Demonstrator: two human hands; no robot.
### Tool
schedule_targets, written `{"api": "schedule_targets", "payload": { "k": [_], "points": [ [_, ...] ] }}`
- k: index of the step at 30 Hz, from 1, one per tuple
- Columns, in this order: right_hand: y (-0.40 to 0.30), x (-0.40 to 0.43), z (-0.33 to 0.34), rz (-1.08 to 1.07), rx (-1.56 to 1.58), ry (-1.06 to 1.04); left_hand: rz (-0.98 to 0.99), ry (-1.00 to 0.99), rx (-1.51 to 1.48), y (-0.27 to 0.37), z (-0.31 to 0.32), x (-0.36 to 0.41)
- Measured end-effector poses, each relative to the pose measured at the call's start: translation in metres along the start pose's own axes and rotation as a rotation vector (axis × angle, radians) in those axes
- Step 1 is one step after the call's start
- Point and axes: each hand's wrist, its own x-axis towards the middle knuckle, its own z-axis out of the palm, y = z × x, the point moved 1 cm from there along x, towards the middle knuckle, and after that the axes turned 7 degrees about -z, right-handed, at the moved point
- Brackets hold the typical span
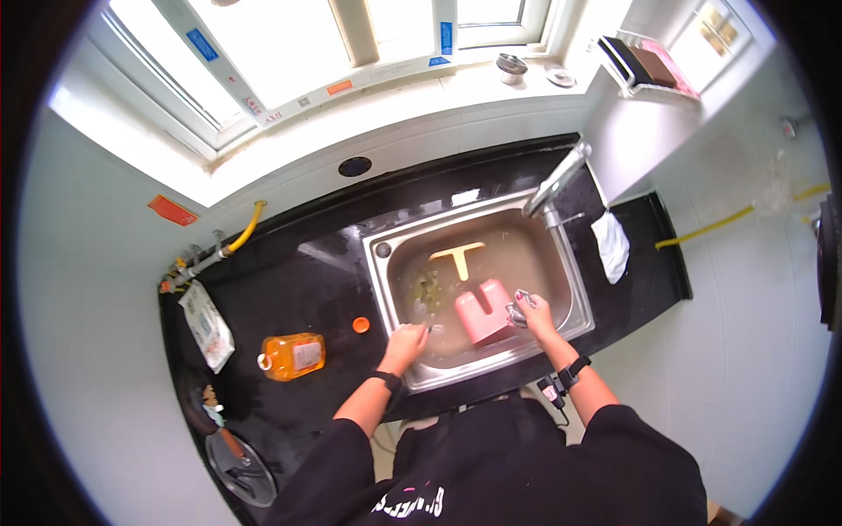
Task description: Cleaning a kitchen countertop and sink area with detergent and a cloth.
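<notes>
My right hand (536, 315) grips a crumpled grey patterned cloth (518, 309) over the right side of the sink. Close by its left stands a glossy pink plastic holder (483, 312) with a slot in its top, partly in the water. My left hand (408, 342) is at the sink's left front rim with its fingers curled. A small dark bit shows at its fingertips, but I cannot tell whether the hand holds it. Murky water fills part of the steel sink (483, 370). A yellow T-shaped piece (462, 256) lies toward the back, with greenish scraps (427, 286) left of it.
A faucet (559, 177) leans over the back right corner. An orange bottle (294, 356) lies on the black counter (276, 283), with an orange cap (360, 325) nearer the sink. Right of the sink is a white packet (612, 246). A glass lid (243, 477) is at far left.
</notes>
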Motion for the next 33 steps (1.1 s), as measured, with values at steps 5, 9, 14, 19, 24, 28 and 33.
{"api": "schedule_targets", "payload": {
  "k": [5,9,14,19,24,28,33],
  "points": [
    [-0.066,0.035,0.015,0.074,0.531,-0.230,0.292,0.020,0.070,-0.021,0.005,0.002],
    [-0.115,0.104,0.053,-0.108,0.442,-0.215,0.213,0.016,0.052,-0.019,0.001,0.005],
    [-0.153,0.225,0.044,-0.546,0.264,0.475,0.149,0.046,0.005,-0.013,-0.003,0.012],
    [-0.185,0.288,0.045,-0.684,-0.101,1.123,0.133,0.027,-0.035,-0.011,-0.006,0.012],
    [-0.183,0.325,0.061,-0.676,-0.521,0.994,0.132,-0.015,-0.035,-0.010,-0.002,0.015],
    [-0.159,0.288,0.141,-0.789,-0.546,0.753,0.135,-0.032,-0.036,-0.013,-0.008,0.014],
    [-0.176,0.306,0.125,-0.592,-0.503,0.663,0.136,-0.015,-0.078,-0.016,-0.005,0.015]
  ]
}}
